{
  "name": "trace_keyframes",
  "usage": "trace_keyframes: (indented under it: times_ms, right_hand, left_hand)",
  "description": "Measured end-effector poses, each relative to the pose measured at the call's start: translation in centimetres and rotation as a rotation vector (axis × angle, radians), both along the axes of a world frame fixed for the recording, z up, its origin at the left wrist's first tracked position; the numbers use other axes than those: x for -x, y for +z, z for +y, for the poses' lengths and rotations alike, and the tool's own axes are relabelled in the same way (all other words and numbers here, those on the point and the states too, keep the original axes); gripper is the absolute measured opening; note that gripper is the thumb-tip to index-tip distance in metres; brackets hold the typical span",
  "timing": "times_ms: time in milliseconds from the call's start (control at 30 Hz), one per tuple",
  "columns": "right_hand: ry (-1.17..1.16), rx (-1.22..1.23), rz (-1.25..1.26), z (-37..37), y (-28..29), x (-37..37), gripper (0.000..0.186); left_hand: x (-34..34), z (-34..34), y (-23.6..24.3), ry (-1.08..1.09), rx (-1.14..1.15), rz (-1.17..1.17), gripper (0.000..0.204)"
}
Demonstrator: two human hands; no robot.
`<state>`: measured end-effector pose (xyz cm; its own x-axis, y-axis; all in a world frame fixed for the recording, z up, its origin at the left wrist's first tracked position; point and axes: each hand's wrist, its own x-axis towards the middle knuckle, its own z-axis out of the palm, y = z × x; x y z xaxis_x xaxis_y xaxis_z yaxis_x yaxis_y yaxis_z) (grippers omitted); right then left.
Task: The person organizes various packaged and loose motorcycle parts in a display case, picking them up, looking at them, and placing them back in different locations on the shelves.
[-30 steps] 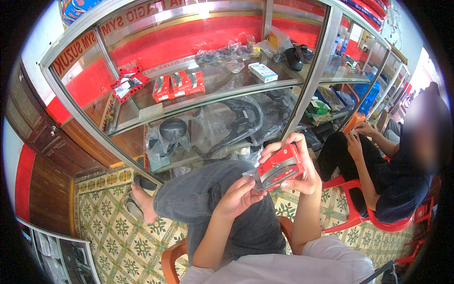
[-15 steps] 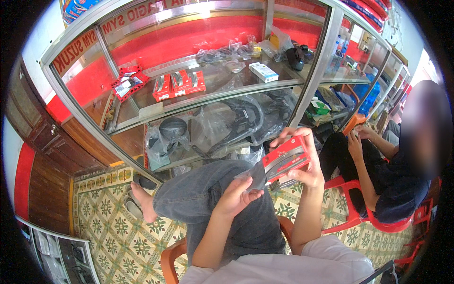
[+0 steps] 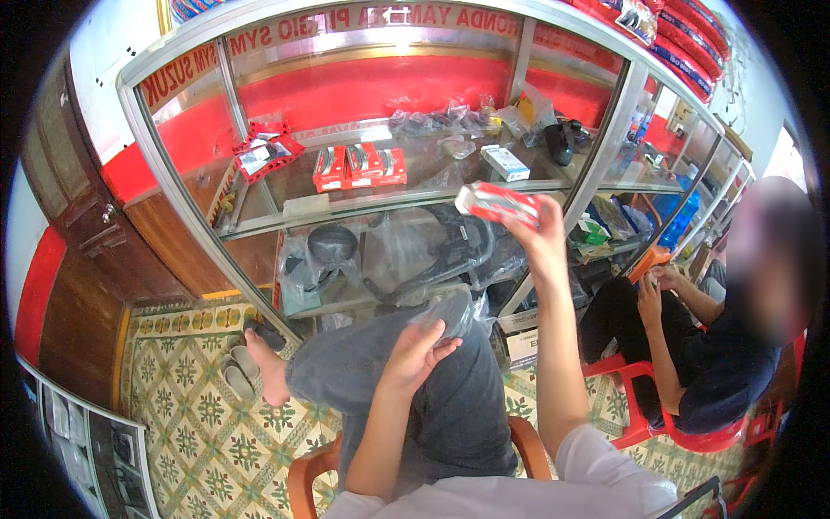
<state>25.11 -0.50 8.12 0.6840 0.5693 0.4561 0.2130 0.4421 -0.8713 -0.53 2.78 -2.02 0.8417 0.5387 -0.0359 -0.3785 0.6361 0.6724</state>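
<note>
Up in front of the cabinet's lower shelf, my right hand (image 3: 541,240) grips a small red and white box (image 3: 503,205) by one end. The box's other end is white and points left; whether its flap is raised I cannot tell. Lower down, over my bent knee, my left hand (image 3: 413,362) pinches a clear plastic bag (image 3: 450,318) between thumb and fingers. Something dark seems to show through the bag, but it blends with my grey trousers. A wide gap separates the two hands.
A glass display cabinet (image 3: 596,112) stands ahead. On its upper shelf are several red boxes (image 3: 363,164) and a white box (image 3: 505,163); bagged black parts (image 3: 424,251) lie below. A co-worker (image 3: 726,372) sits at right on a red chair. Sandals (image 3: 238,376) rest on the tiled floor.
My right hand has lifted the red box up and away from the plastic bag, turning its white end left. My left hand keeps the bag, slightly lower in view. The head view has shifted.
</note>
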Motion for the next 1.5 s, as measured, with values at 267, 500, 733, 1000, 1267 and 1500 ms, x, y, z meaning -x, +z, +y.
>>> trace_keyframes:
  times_ms: [267,500,733,1000,1267,1500]
  right_hand:
    - [-0.050,0.309,-0.467,15.3,5.5,-2.9,0.093]
    - [0.493,0.616,-0.288,1.9,4.4,6.6,0.056]
    - [0.700,0.392,-0.055,-3.7,-3.1,8.7,0.031]
    - [0.668,0.307,0.126,-5.3,-4.7,7.9,0.026]
    - [0.640,0.354,0.068,-6.1,-3.4,7.5,0.026]
    - [0.882,0.224,0.163,-6.5,-5.0,6.4,0.041]
  left_hand:
    - [-0.2,-0.4,0.7,0.059,0.005,-0.013,0.027]
    - [1.5,0.5,1.2,0.393,-0.181,0.016,0.032]
    - [0.0,-0.9,0.8,0.447,-0.398,0.046,0.032]
    - [-0.7,-0.5,-0.5,0.373,-0.365,0.095,0.033]
    - [-0.3,-0.5,-0.3,0.569,-0.863,0.212,0.022]
    - [-1.0,-2.3,1.4,0.142,0.061,-0.087,0.030]
